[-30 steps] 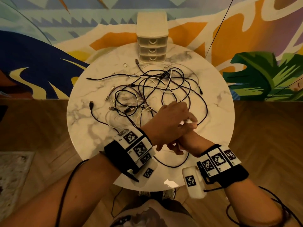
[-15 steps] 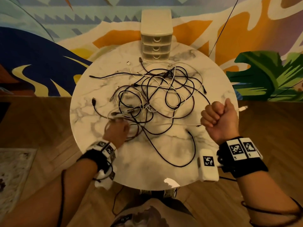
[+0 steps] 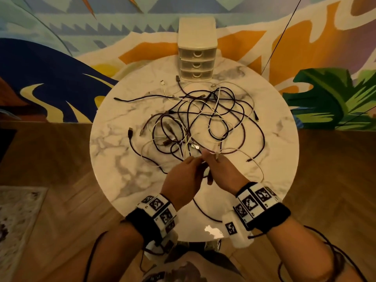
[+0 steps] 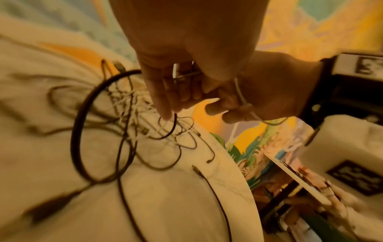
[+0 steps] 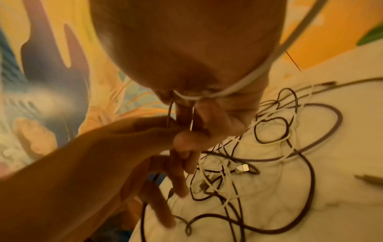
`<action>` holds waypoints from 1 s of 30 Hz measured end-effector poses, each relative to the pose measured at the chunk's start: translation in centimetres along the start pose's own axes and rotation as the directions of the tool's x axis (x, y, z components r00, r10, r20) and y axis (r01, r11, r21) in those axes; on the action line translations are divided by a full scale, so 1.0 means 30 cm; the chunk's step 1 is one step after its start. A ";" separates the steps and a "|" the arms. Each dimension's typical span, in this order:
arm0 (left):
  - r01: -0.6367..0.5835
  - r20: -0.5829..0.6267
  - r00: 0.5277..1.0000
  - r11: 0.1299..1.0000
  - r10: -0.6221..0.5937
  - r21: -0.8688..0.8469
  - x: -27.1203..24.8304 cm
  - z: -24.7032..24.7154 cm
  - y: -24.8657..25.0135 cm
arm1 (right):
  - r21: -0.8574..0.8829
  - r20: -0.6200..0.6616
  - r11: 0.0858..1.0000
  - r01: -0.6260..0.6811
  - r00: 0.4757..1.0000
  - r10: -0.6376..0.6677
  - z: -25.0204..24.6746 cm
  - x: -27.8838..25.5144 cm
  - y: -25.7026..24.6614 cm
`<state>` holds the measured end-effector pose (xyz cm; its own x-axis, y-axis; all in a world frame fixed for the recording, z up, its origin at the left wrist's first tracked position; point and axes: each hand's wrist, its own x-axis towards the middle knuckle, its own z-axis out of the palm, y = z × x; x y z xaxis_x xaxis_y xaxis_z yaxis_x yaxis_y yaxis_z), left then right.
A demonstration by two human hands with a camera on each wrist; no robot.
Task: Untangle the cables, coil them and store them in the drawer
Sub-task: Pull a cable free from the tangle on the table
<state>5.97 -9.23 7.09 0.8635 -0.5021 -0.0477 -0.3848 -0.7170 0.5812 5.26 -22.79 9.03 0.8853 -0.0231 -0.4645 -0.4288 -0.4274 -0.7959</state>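
- Marble-patterned round table carries the whole job: a loose heap of dark and white cables spread across its middle, their plugs poking out at the edges.
- At the far edge stands a small plastic drawer unit, three drawers, all closed, well apart from the hands.
- Both hands meet over the near edge of the heap. The left hand has its thumb and fingertips pinched on a thin strand, with the other fingers hanging loosely downward in the left wrist view.
- The right hand is curled around a white cable, which runs across its fingers and trails off toward the table's right side.
- Nothing is coiled and nothing is stored, so I would judge this the very start of the untangling.
- These leads look light, limp and fairly slick; I expect they will slide through loops easily but drag neighbours along if yanked.
- Best hold, to my eye, is just behind a plug, where the lead is stiffer, feeding that end back through each crossing.
- A dark cable arches up in a big loop near the left hand, so snagging seems likely.
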 end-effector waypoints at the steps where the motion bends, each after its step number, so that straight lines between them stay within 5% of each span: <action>1: 0.050 0.018 0.999 0.998 -0.049 -0.036 0.000 0.030 -0.047 | 0.026 -0.015 1.000 0.001 1.000 -0.001 -0.009 -0.001 0.003; 4: 0.274 0.113 0.958 0.959 -0.265 -0.077 0.029 0.046 -0.206 | 0.225 -0.094 0.972 0.063 0.995 -0.043 -0.073 -0.028 -0.019; 6: 0.378 0.070 0.926 0.916 -0.372 -0.134 0.080 -0.014 -0.273 | 0.348 -0.188 0.927 0.143 0.979 -0.081 -0.158 -0.048 -0.052; 10: 0.224 -0.179 0.947 0.949 -0.265 -0.220 0.188 -0.127 -0.291 | 0.590 -0.392 0.765 0.258 0.920 -0.008 -0.346 -0.044 -0.080; 12: 0.260 -0.122 0.947 0.931 -0.297 -0.256 0.202 -0.115 -0.291 | 0.629 -0.380 0.745 0.220 0.924 0.048 -0.379 -0.041 -0.050; 14: 0.348 -0.042 0.931 0.917 -0.362 -0.194 0.194 -0.103 -0.290 | 0.571 -0.306 0.812 0.120 0.949 0.075 -0.368 -0.053 0.000; 18: 0.285 -0.191 0.921 0.921 -0.339 -0.264 0.182 -0.170 -0.221 | 0.405 -0.265 0.908 0.107 0.964 0.005 -0.323 -0.108 0.029; 22: 0.074 -0.017 0.997 0.997 -0.073 0.019 0.121 -0.180 -0.067 | 0.224 -0.148 0.967 0.118 0.985 -0.086 -0.198 -0.101 -0.036; 25: -0.079 0.086 0.994 0.978 0.063 0.191 0.055 -0.138 0.009 | 0.082 -0.045 0.993 0.085 0.996 -0.082 -0.077 -0.061 -0.049; 28: -0.105 0.081 0.992 0.984 0.094 0.142 0.009 -0.098 0.021 | -0.007 0.006 0.995 0.095 0.996 -0.094 -0.015 -0.040 -0.029; 30: -0.005 0.129 0.992 1.000 0.002 0.028 -0.012 -0.071 -0.005 | 0.015 0.013 0.995 0.099 0.995 -0.099 -0.009 -0.040 -0.002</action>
<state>6.40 -7.91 8.75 0.8136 -0.5614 -0.1512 -0.3985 -0.7277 0.5582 4.28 -22.99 9.74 0.9208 0.0314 -0.3888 -0.3421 -0.4139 -0.8436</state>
